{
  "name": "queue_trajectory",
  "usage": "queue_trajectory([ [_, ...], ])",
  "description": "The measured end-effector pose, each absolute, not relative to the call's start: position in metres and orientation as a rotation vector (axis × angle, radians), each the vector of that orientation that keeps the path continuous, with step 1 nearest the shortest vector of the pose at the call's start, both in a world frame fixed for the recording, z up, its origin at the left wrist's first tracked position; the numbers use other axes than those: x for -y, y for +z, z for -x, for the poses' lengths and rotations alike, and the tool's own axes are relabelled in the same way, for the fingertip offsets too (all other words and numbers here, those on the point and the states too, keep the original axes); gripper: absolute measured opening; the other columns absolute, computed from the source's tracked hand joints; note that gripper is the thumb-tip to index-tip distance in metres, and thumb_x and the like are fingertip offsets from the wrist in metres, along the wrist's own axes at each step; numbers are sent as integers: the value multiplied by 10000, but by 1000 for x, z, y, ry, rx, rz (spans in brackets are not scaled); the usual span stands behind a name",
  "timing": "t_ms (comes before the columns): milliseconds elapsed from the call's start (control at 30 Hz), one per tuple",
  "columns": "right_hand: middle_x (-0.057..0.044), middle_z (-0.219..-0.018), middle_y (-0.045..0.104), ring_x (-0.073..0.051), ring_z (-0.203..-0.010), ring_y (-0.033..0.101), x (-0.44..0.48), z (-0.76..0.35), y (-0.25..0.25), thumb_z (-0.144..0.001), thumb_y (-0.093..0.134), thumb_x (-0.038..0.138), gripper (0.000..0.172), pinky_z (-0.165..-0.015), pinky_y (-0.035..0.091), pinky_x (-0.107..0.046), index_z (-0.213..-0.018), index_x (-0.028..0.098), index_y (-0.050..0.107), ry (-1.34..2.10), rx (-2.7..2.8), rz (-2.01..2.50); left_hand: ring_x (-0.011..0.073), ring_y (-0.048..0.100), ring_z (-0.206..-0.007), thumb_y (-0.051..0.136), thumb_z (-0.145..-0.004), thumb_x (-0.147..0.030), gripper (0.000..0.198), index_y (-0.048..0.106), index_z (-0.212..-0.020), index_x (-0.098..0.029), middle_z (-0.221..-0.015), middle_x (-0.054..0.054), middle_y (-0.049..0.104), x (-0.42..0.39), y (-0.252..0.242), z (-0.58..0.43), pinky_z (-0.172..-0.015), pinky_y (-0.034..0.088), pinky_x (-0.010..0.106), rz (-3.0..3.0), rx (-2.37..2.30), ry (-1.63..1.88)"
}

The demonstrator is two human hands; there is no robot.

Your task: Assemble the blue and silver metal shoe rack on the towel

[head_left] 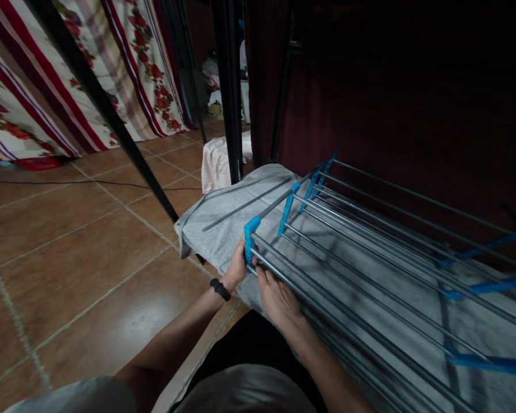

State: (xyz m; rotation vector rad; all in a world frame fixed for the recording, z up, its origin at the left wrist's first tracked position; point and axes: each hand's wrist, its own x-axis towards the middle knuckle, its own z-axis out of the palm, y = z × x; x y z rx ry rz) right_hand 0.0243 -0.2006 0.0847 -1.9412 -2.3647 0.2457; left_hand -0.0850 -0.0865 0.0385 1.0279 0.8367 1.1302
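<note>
A drying rack of grey metal rods (352,307) with blue plastic connectors lies on the grey cloth. My left hand (236,267), with a black band on its wrist, is closed around the blue corner connector (250,238) at the near left end. Just right of it, my right hand (277,295) has its fingers closed at the end of a lower rod, close to that connector. The fingertips are partly hidden by the rods. A loose grey rod (245,205) rests on the cloth beyond my hands.
The grey cloth (206,221) covers a low surface with black metal posts (227,92) at its far side. A slanting black bar (107,109) crosses the left. Behind it hang floral striped curtains (129,63). A cable (90,182) runs over the tiled floor (90,246).
</note>
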Motion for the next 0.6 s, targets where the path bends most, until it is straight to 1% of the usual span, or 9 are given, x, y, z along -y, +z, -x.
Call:
queue_trajectory([
  [67,-105,-1267,624,-214,-1008,669,201,-27,87,-963,300,92,524,-827,502,-296,-1471,204,365,243,2359,1901,137,372,-474,293,-924,-562,540,464,-561,-200,-466,19,433,87,39,88,-511,329,300,-1082,-853,1131],
  [133,-99,-1298,617,-217,-1075,645,201,-29,89,-962,324,104,553,-868,497,-291,-1504,218,319,221,2332,1848,141,396,-502,372,-912,-494,495,486,-538,-190,-482,28,460,87,40,91,-538,348,298,-1141,-881,1144],
  [233,-103,-1394,558,-227,-1166,599,201,-33,93,-960,350,118,598,-938,478,-309,-1538,235,251,184,2318,1800,145,420,-538,456,-885,-400,420,517,-531,-183,-509,31,503,87,44,95,-576,373,293,-1200,-916,1178],
  [333,-113,-1420,536,-240,-1196,579,200,-35,93,-955,347,113,613,-975,463,-339,-1546,231,237,189,2337,1807,141,407,-533,444,-888,-366,427,509,-507,-184,-503,28,503,87,46,96,-579,373,289,-1232,-934,1193],
  [467,-89,-1410,547,-241,-1206,567,199,-34,90,-944,355,105,643,-1003,445,-356,-1551,268,218,187,2343,1816,131,371,-514,437,-873,-330,402,478,-500,-187,-489,16,463,88,46,92,-544,338,280,-1238,-946,1203],
  [600,-87,-1405,550,-248,-1221,553,200,-36,90,-925,355,84,671,-1020,435,-373,-1551,278,213,147,2342,1799,119,354,-512,483,-839,-310,353,484,-509,-183,-495,7,464,87,47,91,-536,321,266,-1208,-954,1202],
])
